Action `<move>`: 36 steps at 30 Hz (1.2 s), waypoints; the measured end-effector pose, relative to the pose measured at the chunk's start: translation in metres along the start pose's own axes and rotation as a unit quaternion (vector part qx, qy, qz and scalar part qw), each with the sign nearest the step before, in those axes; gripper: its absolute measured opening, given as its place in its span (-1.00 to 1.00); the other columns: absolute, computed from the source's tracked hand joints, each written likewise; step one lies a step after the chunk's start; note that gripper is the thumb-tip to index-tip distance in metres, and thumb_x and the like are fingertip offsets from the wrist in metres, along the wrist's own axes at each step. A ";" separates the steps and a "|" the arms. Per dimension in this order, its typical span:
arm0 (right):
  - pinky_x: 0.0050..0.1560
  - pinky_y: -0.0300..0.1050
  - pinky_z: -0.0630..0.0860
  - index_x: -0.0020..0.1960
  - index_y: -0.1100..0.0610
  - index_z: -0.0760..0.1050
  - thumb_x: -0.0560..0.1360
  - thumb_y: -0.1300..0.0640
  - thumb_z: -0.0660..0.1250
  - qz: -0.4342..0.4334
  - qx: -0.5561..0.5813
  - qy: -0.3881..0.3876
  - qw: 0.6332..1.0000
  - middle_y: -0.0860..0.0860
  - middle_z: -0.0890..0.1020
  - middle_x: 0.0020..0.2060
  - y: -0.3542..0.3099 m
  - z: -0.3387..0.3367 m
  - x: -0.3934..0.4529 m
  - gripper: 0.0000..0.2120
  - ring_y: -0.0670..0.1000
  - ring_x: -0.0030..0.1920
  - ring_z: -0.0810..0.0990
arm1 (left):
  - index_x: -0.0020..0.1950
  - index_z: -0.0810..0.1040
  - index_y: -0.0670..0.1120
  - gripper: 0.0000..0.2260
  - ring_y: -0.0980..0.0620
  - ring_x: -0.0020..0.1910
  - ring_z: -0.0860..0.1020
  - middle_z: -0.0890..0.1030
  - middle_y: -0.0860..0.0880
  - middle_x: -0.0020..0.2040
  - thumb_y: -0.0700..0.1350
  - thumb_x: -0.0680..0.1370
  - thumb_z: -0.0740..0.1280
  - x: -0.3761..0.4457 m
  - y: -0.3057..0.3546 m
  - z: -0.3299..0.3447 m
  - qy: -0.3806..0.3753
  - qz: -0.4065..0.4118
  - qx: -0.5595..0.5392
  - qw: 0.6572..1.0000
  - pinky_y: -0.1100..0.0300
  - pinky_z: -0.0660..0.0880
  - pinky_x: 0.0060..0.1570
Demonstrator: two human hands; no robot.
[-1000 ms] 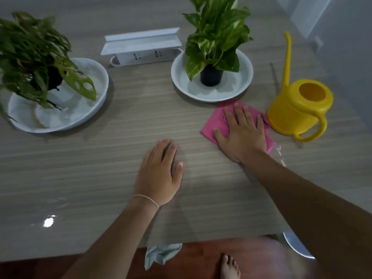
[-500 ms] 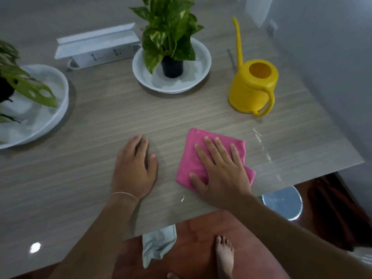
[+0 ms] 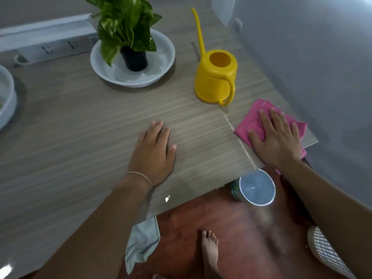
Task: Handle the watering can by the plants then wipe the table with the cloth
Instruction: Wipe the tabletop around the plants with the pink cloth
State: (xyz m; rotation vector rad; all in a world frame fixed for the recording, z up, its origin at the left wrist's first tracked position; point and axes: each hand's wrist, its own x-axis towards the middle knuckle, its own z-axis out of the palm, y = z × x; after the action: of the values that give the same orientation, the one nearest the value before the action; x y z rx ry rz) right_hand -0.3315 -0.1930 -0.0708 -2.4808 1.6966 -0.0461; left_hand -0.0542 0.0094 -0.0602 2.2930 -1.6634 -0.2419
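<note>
A pink cloth point(image 3: 254, 120) lies at the near right corner of the wooden table point(image 3: 80, 121). My right hand point(image 3: 275, 137) presses flat on it with fingers straight, and part of the cloth hangs over the edge. My left hand point(image 3: 154, 153) rests flat on the bare tabletop, well left of the cloth. The yellow watering can point(image 3: 215, 77) stands upright just behind the cloth, handle toward me, long spout pointing away. A leafy plant point(image 3: 125, 23) in a black pot sits in a white dish point(image 3: 161, 59) left of the can.
A white power strip box point(image 3: 46, 43) lies at the back left. The rim of a second white dish point(image 3: 8, 97) shows at the far left. Below the table edge are a round bucket point(image 3: 257, 188), a pale rag point(image 3: 141, 244), a foot point(image 3: 210, 250) and a woven item point(image 3: 326, 250).
My right hand has slid the pink cloth from beside the plant dish toward me and then right to the table's near right corner. My left hand stayed flat on the table.
</note>
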 end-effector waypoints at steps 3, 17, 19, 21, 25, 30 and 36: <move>0.62 0.29 -0.14 0.69 -0.04 -0.03 0.53 -0.45 -0.21 0.032 0.001 -0.008 0.999 0.06 0.00 0.70 -0.019 0.004 -0.015 -0.16 0.09 0.68 -0.10 | 0.49 0.33 -0.22 -0.49 -0.15 0.57 0.17 0.28 -0.21 0.54 0.04 0.62 0.10 -0.006 0.004 0.009 0.026 -0.011 0.043 0.999 -0.15 0.16 0.50; 0.61 0.32 -0.14 0.68 -0.01 0.09 0.55 -0.40 -0.02 -0.188 0.017 -0.007 0.982 0.08 0.07 0.69 -0.155 0.031 -0.038 -0.19 0.14 0.68 -0.02 | 0.36 0.49 -0.24 -0.56 -0.15 0.46 0.36 0.46 -0.21 0.40 -0.04 0.59 0.09 -0.007 0.005 0.006 0.111 -0.065 -0.075 0.989 -0.05 0.30 0.45; 0.61 0.31 -0.16 0.69 -0.04 0.04 0.54 -0.41 -0.07 -0.185 0.018 -0.013 0.982 0.07 0.04 0.69 -0.164 0.031 -0.022 -0.18 0.13 0.68 -0.06 | 0.35 0.50 -0.24 -0.57 -0.15 0.43 0.40 0.48 -0.21 0.38 -0.04 0.60 0.10 -0.007 0.005 0.006 0.115 -0.071 -0.072 0.988 -0.04 0.33 0.43; 0.61 0.30 -0.17 0.69 -0.06 0.00 0.53 -0.42 -0.10 -0.180 0.018 -0.016 0.983 0.07 0.02 0.70 -0.171 0.031 -0.006 -0.18 0.12 0.68 -0.08 | 0.35 0.50 -0.24 -0.58 -0.14 0.42 0.41 0.49 -0.20 0.37 -0.05 0.61 0.10 -0.006 0.003 0.008 0.113 -0.066 -0.060 0.990 -0.03 0.33 0.43; 0.61 0.29 -0.20 0.69 -0.08 -0.03 0.53 -0.44 -0.12 -0.186 0.014 -0.019 0.982 0.06 0.01 0.70 -0.178 0.031 0.025 -0.18 0.11 0.68 -0.09 | 0.39 0.47 -0.21 -0.59 -0.12 0.43 0.40 0.47 -0.17 0.38 -0.05 0.62 0.12 -0.006 -0.001 0.010 0.108 -0.065 -0.054 0.991 -0.01 0.32 0.44; 0.61 0.33 -0.17 0.68 -0.09 -0.01 0.53 -0.45 -0.12 -0.195 0.014 -0.019 0.980 0.05 0.01 0.70 -0.183 0.031 0.062 -0.19 0.11 0.68 -0.08 | 0.40 0.46 -0.21 -0.58 -0.11 0.45 0.38 0.47 -0.17 0.39 -0.03 0.63 0.11 -0.005 0.001 0.011 0.110 -0.078 -0.058 0.989 -0.04 0.35 0.42; 0.60 0.33 -0.17 0.69 -0.07 -0.07 0.52 -0.45 -0.18 -0.185 -0.004 -0.033 0.982 0.06 -0.03 0.70 -0.200 0.025 0.119 -0.17 0.13 0.68 -0.12 | 0.40 0.46 -0.20 -0.59 -0.09 0.46 0.37 0.47 -0.15 0.40 -0.03 0.63 0.14 -0.004 0.002 0.011 0.108 -0.083 -0.054 0.989 -0.02 0.35 0.42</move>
State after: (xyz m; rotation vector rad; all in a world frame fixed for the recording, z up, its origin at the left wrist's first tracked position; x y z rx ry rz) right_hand -0.1002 -0.2296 -0.0758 -2.7342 1.1924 0.0048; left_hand -0.0603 0.0114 -0.0697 2.2858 -1.3251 -0.1113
